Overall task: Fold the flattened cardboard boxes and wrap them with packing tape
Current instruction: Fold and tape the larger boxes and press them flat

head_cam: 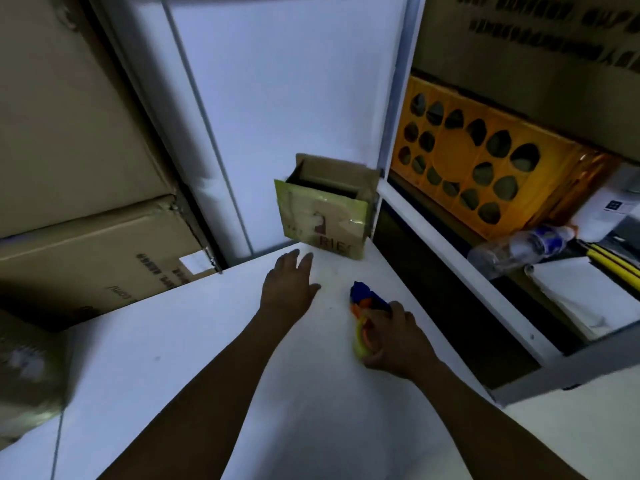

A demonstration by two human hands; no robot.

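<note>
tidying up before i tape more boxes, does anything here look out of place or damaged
A bottle lies on its side on the right shelf rather than standing. The box at the table's far edge is open on top, and the tape on its front looks creased. Nothing looks spilled.

**White table carries box and tape dispenser**

A white table (pixel 207 375) bears a small cardboard box (pixel 325 209) at its 12 o'clock edge, open side up, tape glinting on its front. At the box's 5 o'clock lies a blue, orange and yellow tape dispenser (pixel 363 301), gripped by the right hand (pixel 394 337). The left hand (pixel 289 285) rests flat at 7 o'clock.
</note>
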